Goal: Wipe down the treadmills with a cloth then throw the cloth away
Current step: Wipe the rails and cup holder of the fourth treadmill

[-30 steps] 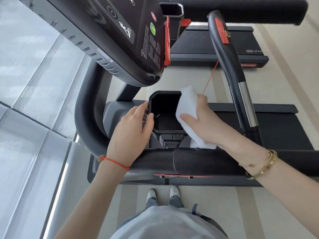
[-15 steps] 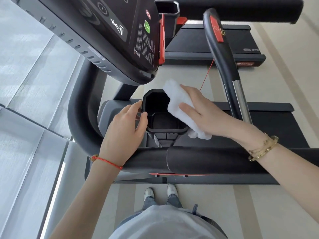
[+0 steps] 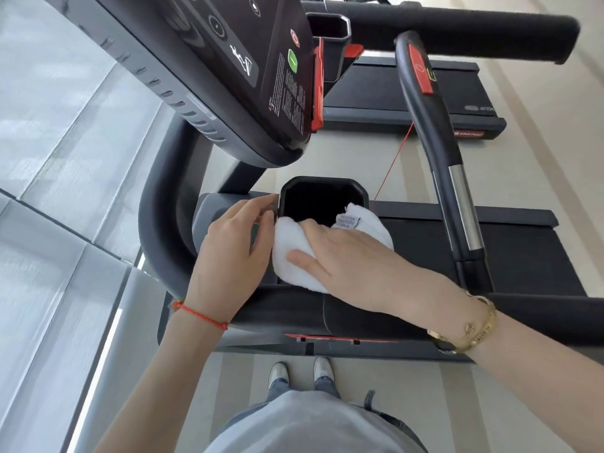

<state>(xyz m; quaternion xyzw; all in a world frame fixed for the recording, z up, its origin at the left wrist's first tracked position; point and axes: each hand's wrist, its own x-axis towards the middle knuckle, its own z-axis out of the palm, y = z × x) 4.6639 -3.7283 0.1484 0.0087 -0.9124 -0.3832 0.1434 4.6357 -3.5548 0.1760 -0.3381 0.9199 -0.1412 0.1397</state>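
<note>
A white cloth (image 3: 294, 253) with a small sewn label lies over the near rim of the treadmill's black cup holder (image 3: 322, 194). My right hand (image 3: 349, 256) presses flat on the cloth, fingers spread across it. At the holder's left edge rests my left hand (image 3: 233, 253), fingertips touching the rim, with a red string at the wrist. The treadmill's dark console (image 3: 228, 60) hangs above the holder, and its black handlebar (image 3: 294, 308) runs under both wrists.
A curved side handle (image 3: 434, 152) with a red tab and a metal sensor strip rises at the right, with a thin red cord beside it. A second treadmill (image 3: 408, 93) stands beyond. Window glass (image 3: 49, 158) runs along the left. My shoes (image 3: 300, 371) are on the beige floor.
My right hand has swept the cloth from the holder's right rim down and left to its near rim. My left hand has kept its place on the left edge.
</note>
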